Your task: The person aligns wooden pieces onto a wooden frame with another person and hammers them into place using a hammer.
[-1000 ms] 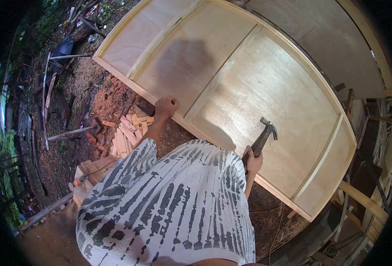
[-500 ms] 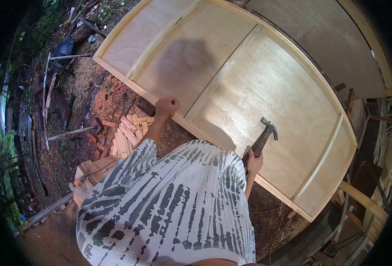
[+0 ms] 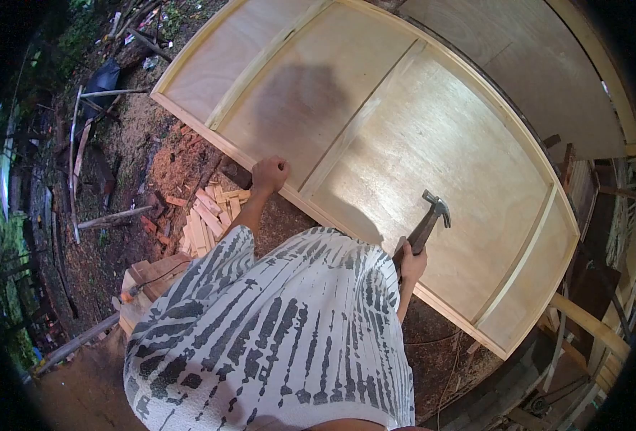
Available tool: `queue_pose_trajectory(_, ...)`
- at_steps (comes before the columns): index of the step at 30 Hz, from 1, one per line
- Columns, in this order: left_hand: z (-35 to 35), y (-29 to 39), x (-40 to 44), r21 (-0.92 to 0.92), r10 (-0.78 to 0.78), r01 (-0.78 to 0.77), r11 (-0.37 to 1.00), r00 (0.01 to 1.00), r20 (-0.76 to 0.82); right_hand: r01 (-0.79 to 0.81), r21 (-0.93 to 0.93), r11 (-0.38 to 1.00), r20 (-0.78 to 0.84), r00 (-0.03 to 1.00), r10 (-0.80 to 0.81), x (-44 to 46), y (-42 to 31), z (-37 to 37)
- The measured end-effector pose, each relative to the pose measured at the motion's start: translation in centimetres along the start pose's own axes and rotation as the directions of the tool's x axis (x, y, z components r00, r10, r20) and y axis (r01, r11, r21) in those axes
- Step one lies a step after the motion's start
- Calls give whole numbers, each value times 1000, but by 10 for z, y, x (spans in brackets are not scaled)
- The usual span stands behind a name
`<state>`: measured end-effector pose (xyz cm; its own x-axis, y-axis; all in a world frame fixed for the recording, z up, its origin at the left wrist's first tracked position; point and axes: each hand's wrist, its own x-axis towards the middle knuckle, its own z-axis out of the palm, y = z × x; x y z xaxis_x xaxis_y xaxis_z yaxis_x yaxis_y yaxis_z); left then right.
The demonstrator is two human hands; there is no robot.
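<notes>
A claw hammer (image 3: 433,212) is held by its handle in my right hand (image 3: 413,263), its head over the plywood panel (image 3: 433,129). The hand is closed round the handle, near the panel's lower edge. My left hand (image 3: 270,174) is curled into a fist at the near rail (image 3: 221,144) of the panel's wooden frame. What that fist holds, if anything, is hidden. Crosswise battens (image 3: 361,118) divide the panel into sections.
A pile of short wood offcuts (image 3: 206,215) lies on the ground at left, near reddish wood chips (image 3: 174,165). Another plywood sheet (image 3: 519,65) is behind the panel. A wooden beam (image 3: 591,327) is at lower right.
</notes>
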<state>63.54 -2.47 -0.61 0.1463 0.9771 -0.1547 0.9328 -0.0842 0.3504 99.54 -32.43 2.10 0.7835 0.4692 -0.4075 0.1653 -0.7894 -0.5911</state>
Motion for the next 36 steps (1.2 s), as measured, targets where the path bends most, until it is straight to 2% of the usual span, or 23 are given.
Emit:
queue_pose_trajectory(13,1,-1,0,-6,3,-4,1000,999,-36,-4,0,1000,11,1000,4,1,3,1)
queue_pose_trajectory(16,2,-4,2,11,10,-10,1000,1000,28,-8,-4,1000,12,1000,8,3,5,2)
queue_pose_trajectory(18,0,0,-1,1,4,-4,1000,1000,-18,-13,-6,1000,17,1000,13,3,5,2)
queue_pose_trajectory(36,1,-1,-2,-33,22,-24,999,998,-63,-16,4,1000,10,1000,16,3,9,4)
